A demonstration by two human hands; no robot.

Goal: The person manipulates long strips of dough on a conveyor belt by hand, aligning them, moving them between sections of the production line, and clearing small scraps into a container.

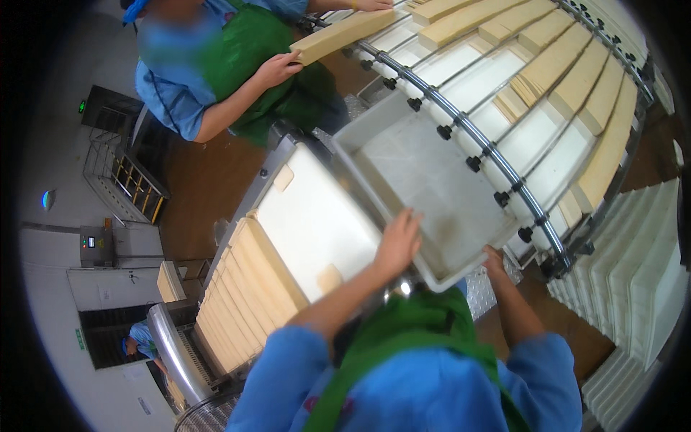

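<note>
An empty grey-white plastic tray lies in front of me, between a white conveyor belt and a railed conveyor. My left hand is at its near left rim, fingers extended over the wall; whether it grips the rim is not clear. With my right hand I hold the near right corner of the tray, the fingers partly hidden by the rim. Left of the tray, pale beige slabs, perhaps dough or bean curd, stand packed in a row on the white belt. Two small pale scraps lie on that belt.
Metal guide rods and a rail with black knobs cross the right conveyor, where pale slabs lie in lanes. A co-worker in a green apron holds a long slab across from me. Stacked white trays stand at right.
</note>
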